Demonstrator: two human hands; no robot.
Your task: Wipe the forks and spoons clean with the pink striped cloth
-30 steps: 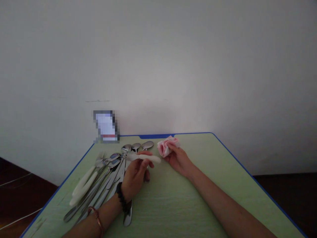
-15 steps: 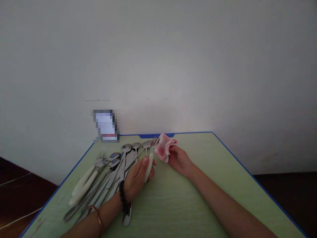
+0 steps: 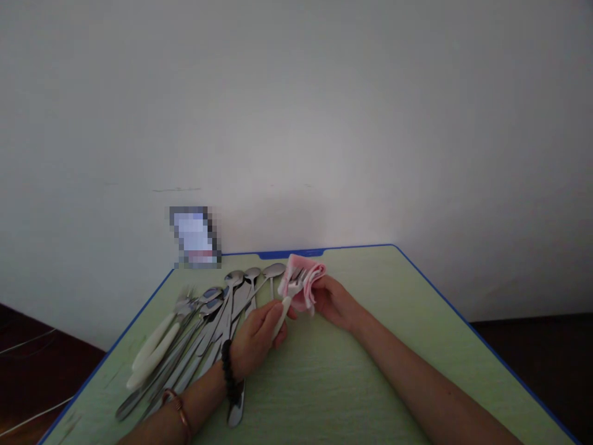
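Observation:
My left hand (image 3: 262,326) is closed round the pale handle of a fork (image 3: 296,283), its metal tines pointing up and away from me. Behind those tines lies a folded pink and white cloth (image 3: 301,262), which my right hand (image 3: 334,301) grips by its right side. The fork's head rests against or just in front of the cloth; its tines still show. To the left of my left hand, a pile of metal spoons (image 3: 235,278) and other cutlery spreads over the table, partly covered by my left forearm. Forks with white handles (image 3: 155,346) lie at its left edge.
The pale green table (image 3: 370,371) has a blue rim and meets a grey wall (image 3: 296,123) at its far side. A blurred-out device with a bright screen (image 3: 194,235) leans there at the back left. Pale cables (image 3: 37,415) run across the dark floor at left.
The fork's head has moved right, in front of the cloth, and the cloth has shifted slightly left and opened behind it. The pile of cutlery lies as before.

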